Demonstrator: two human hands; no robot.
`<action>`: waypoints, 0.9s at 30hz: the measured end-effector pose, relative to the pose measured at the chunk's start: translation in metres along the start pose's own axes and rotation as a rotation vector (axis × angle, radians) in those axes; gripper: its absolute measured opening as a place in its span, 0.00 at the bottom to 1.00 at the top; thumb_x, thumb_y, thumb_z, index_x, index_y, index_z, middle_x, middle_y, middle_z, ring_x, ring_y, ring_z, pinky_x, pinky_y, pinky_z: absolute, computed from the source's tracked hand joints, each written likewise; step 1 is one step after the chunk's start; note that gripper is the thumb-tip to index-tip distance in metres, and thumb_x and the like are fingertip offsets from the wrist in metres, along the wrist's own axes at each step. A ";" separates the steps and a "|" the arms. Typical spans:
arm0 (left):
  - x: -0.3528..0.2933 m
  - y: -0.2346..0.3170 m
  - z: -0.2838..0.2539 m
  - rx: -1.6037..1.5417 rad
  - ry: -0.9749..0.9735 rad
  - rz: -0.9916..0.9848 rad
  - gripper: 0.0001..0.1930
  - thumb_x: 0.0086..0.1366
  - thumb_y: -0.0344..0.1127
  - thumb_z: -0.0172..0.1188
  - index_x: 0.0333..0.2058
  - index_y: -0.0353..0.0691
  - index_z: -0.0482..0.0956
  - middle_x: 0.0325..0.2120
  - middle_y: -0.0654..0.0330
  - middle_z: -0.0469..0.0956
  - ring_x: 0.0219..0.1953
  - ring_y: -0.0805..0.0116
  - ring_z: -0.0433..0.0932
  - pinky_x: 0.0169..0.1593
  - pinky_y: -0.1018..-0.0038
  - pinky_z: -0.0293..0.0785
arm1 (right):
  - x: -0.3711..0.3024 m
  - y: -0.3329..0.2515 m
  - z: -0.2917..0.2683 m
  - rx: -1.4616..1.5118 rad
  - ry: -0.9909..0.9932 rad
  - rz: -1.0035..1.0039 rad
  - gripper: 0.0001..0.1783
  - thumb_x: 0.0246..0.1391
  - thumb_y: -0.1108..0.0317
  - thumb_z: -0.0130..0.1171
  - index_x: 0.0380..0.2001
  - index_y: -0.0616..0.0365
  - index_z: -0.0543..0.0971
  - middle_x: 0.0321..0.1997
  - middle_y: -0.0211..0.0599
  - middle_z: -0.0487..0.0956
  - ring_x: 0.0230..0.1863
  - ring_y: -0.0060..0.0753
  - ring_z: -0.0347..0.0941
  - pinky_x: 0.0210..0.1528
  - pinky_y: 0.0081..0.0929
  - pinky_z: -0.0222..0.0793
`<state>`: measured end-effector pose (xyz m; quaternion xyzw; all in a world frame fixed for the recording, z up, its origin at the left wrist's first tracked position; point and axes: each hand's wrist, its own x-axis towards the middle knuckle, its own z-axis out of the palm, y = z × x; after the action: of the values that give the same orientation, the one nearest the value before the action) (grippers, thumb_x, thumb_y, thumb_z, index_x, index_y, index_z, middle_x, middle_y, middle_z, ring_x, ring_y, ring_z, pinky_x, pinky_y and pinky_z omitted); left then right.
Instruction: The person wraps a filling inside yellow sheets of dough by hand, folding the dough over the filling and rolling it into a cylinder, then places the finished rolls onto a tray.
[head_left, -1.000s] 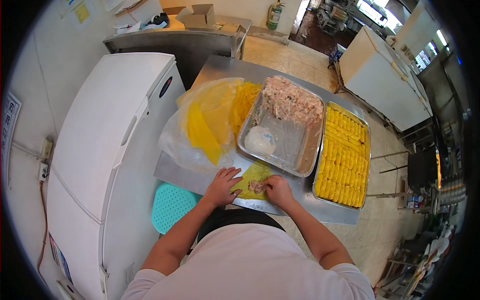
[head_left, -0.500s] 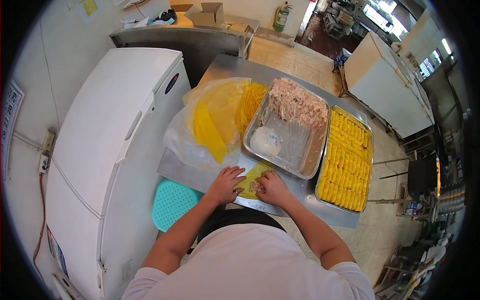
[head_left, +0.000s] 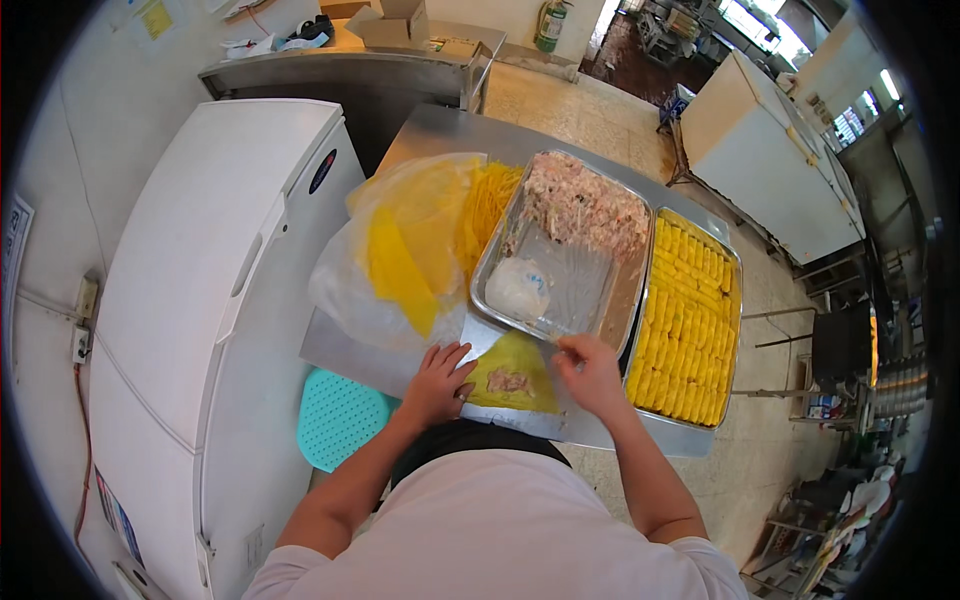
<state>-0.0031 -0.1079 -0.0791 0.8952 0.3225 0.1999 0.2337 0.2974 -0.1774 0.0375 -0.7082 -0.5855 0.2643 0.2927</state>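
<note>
A yellow wrapper sheet (head_left: 536, 389) lies flat at the near edge of the metal table, with a patch of minced filling (head_left: 508, 382) spread on it. My left hand (head_left: 438, 386) rests at the wrapper's left edge, open, fingers stretched out. My right hand (head_left: 592, 374) is right of the wrapper, fingers curled together at the near rim of a deep metal tray (head_left: 481, 292); whatever they may hold is hidden. Inside that tray are minced filling (head_left: 590, 208) at the far end and a knotted white plastic bag (head_left: 518, 288) at the near left.
Left of the tray, a clear plastic bag (head_left: 335, 285) partly covers yellow wrapper sheets (head_left: 392, 262), beside yellow strips (head_left: 490, 205). A second tray (head_left: 741, 290) of rolled yellow pieces (head_left: 685, 320) stands right. A turquoise stool (head_left: 340, 420) and white chest freezer (head_left: 210, 270) flank the table's left.
My right hand has left the filling and moved right and away from me to the tray's rim. The filling now lies flatter on the wrapper. The whole view has shifted slightly.
</note>
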 end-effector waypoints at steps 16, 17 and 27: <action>0.012 0.003 -0.004 0.008 0.015 -0.029 0.23 0.59 0.37 0.72 0.55 0.44 0.85 0.68 0.54 0.76 0.71 0.50 0.72 0.76 0.46 0.63 | 0.272 0.051 0.074 -0.225 -0.062 0.090 0.20 0.51 0.62 0.71 0.42 0.67 0.89 0.42 0.65 0.86 0.45 0.66 0.85 0.49 0.51 0.80; 0.012 0.002 -0.004 0.011 0.012 -0.038 0.23 0.59 0.37 0.72 0.55 0.44 0.85 0.68 0.54 0.76 0.71 0.50 0.72 0.76 0.46 0.63 | 0.274 0.053 0.082 -0.219 -0.070 0.087 0.20 0.51 0.62 0.71 0.42 0.67 0.89 0.42 0.65 0.86 0.45 0.66 0.85 0.49 0.51 0.80; 0.009 0.008 -0.002 0.020 0.004 -0.088 0.24 0.58 0.37 0.73 0.54 0.45 0.85 0.68 0.55 0.76 0.72 0.51 0.72 0.77 0.48 0.62 | 0.269 0.048 0.076 0.999 -0.122 0.575 0.05 0.62 0.78 0.61 0.36 0.70 0.83 0.33 0.45 0.85 0.34 0.43 0.84 0.39 0.38 0.84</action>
<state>0.0063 -0.1062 -0.0713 0.8821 0.3642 0.1878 0.2325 0.3222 0.0884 -0.0581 -0.5983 -0.1897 0.6177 0.4738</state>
